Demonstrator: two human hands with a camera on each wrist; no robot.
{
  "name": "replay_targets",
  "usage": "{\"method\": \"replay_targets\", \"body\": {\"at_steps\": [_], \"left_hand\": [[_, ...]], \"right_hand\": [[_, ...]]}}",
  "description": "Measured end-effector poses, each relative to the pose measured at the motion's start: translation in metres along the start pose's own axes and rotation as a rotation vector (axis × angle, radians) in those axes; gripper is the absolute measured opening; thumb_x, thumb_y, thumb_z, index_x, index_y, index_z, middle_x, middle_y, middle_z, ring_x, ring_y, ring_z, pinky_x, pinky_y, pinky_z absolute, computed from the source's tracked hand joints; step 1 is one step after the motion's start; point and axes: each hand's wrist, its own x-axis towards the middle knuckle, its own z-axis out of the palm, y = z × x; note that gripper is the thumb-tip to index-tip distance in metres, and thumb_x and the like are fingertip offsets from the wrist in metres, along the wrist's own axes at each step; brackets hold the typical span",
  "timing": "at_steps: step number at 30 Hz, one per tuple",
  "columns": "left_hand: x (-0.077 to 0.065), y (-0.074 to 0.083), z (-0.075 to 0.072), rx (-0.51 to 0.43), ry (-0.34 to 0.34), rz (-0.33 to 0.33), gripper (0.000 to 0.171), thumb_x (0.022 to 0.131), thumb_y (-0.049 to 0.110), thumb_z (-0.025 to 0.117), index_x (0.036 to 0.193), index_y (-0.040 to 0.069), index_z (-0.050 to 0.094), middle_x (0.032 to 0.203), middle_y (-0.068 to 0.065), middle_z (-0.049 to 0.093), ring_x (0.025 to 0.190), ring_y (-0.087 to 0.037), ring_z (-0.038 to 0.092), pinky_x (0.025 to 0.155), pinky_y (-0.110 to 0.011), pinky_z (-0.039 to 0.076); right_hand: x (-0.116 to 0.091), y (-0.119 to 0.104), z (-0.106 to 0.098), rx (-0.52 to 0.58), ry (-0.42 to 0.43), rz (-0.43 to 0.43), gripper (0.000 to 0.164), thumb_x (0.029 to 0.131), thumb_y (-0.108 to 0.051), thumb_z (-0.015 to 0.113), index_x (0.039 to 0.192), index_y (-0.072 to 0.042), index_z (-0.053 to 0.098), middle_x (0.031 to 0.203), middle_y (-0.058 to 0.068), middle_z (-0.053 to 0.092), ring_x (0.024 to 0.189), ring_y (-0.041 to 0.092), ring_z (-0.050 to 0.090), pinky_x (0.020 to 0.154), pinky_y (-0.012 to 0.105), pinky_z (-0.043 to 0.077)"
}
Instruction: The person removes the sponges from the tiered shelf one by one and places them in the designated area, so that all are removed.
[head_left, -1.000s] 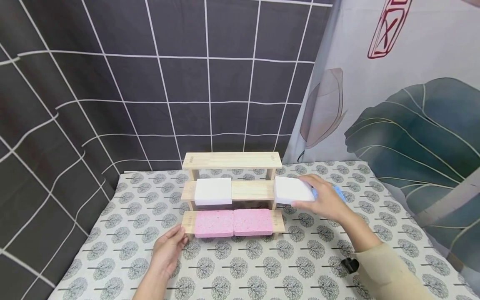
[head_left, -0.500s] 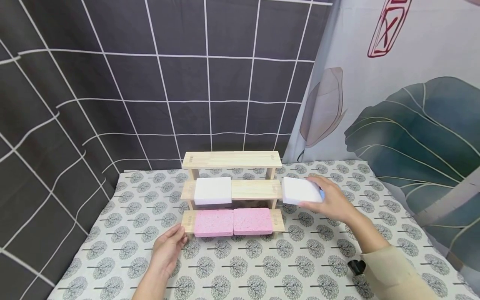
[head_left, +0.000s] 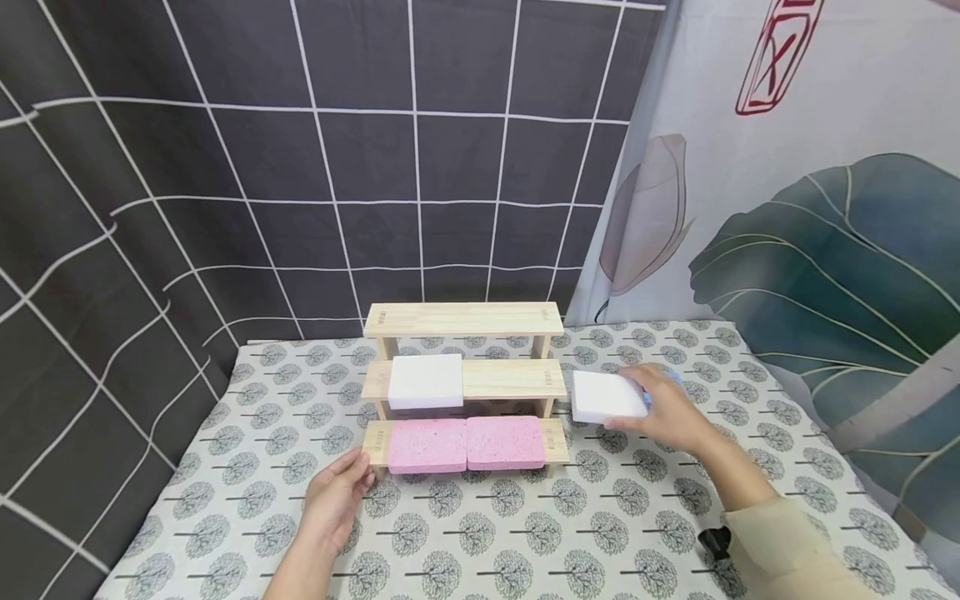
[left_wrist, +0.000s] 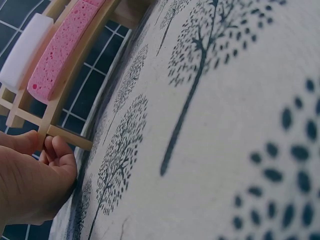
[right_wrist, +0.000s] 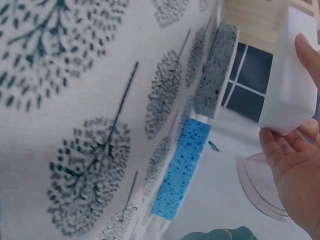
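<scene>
Tree-print cloth (head_left: 480,575) under a 3-tier wooden rack (head_left: 465,318). I've got right hand (head_left: 666,410) clamped on 1 white block (head_left: 603,396), just right of middle shelf (head_left: 513,379), apart; left hand (head_left: 337,496) pinches bottom shelf (head_left: 557,443) at its end. Reads as mid-transfer; next move needs a level hold.

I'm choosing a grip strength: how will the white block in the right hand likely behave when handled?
The white block is probably light: the right hand holds it by one end. It looks stiff enough not to droop, since its edges run straight beyond the fingers. With broad flat faces, it seems unlikely to roll.
</scene>
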Motion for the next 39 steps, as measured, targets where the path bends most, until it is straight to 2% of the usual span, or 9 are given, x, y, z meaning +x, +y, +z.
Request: {"method": "replay_targets", "body": {"at_steps": [8, 12, 17, 25, 33, 37, 39], "left_hand": [[0.0, 0.0, 0.0, 0.007, 0.004, -0.003, 0.051, 0.106, 0.013, 0.052, 0.148, -0.01, 0.036, 0.13, -0.012, 0.056, 0.1, -0.006, 0.058, 0.091, -0.014, 0.052], [0.0, 0.0, 0.0, 0.016, 0.006, -0.009, 0.051, 0.106, 0.015, 0.052, 0.148, -0.01, 0.036, 0.134, -0.015, 0.054, 0.101, -0.006, 0.057, 0.091, -0.015, 0.052], [0.0, -0.001, 0.0, 0.013, 0.01, -0.01, 0.051, 0.106, 0.014, 0.052, 0.148, -0.01, 0.036, 0.131, -0.013, 0.055, 0.101, -0.007, 0.057, 0.091, -0.015, 0.052], [0.0, 0.0, 0.0, 0.009, 0.007, 0.0, 0.05, 0.106, 0.013, 0.052, 0.148, -0.01, 0.036, 0.126, -0.01, 0.057, 0.1, -0.006, 0.057, 0.091, -0.014, 0.052], [-0.001, 0.001, 0.001, 0.011, 0.009, -0.006, 0.051, 0.105, 0.013, 0.052, 0.148, -0.01, 0.036, 0.128, -0.011, 0.056, 0.1, -0.006, 0.057, 0.091, -0.014, 0.052], [-0.001, 0.001, 0.001, 0.014, 0.01, -0.011, 0.051, 0.105, 0.013, 0.052, 0.148, -0.01, 0.036, 0.13, -0.012, 0.055, 0.102, -0.007, 0.057, 0.092, -0.015, 0.052], [-0.001, 0.002, 0.001, 0.016, 0.011, -0.011, 0.051, 0.105, 0.014, 0.052, 0.148, -0.01, 0.037, 0.13, -0.013, 0.055, 0.102, -0.007, 0.057, 0.092, -0.015, 0.052]], "right_hand": [[-0.003, 0.005, 0.011, 0.025, -0.034, -0.006, 0.092, 0.065, -0.037, 0.095, 0.134, 0.008, 0.054, 0.134, 0.028, 0.056, 0.115, 0.045, 0.057, 0.094, 0.062, 0.051], [-0.005, 0.007, 0.019, 0.016, -0.064, 0.005, 0.094, 0.063, -0.04, 0.096, 0.133, 0.007, 0.055, 0.135, 0.029, 0.056, 0.115, 0.046, 0.057, 0.095, 0.062, 0.05], [-0.008, 0.007, 0.029, 0.027, -0.095, 0.029, 0.092, 0.061, -0.041, 0.096, 0.131, 0.005, 0.058, 0.13, 0.026, 0.06, 0.107, 0.04, 0.061, 0.088, 0.057, 0.054], [-0.01, 0.006, 0.034, 0.034, -0.121, 0.032, 0.09, 0.059, -0.038, 0.097, 0.13, 0.003, 0.059, 0.126, 0.022, 0.062, 0.106, 0.037, 0.062, 0.09, 0.057, 0.054], [-0.01, 0.006, 0.034, 0.009, -0.144, -0.002, 0.098, 0.058, -0.043, 0.097, 0.132, 0.006, 0.057, 0.131, 0.026, 0.06, 0.114, 0.043, 0.059, 0.096, 0.061, 0.052], [-0.009, 0.007, 0.031, -0.009, -0.128, -0.02, 0.1, 0.059, -0.045, 0.095, 0.135, 0.006, 0.055, 0.136, 0.03, 0.055, 0.123, 0.051, 0.053, 0.102, 0.068, 0.044], [-0.008, 0.008, 0.029, -0.005, -0.112, -0.026, 0.098, 0.064, -0.047, 0.093, 0.137, 0.006, 0.054, 0.138, 0.03, 0.053, 0.126, 0.052, 0.049, 0.104, 0.071, 0.04]]}}
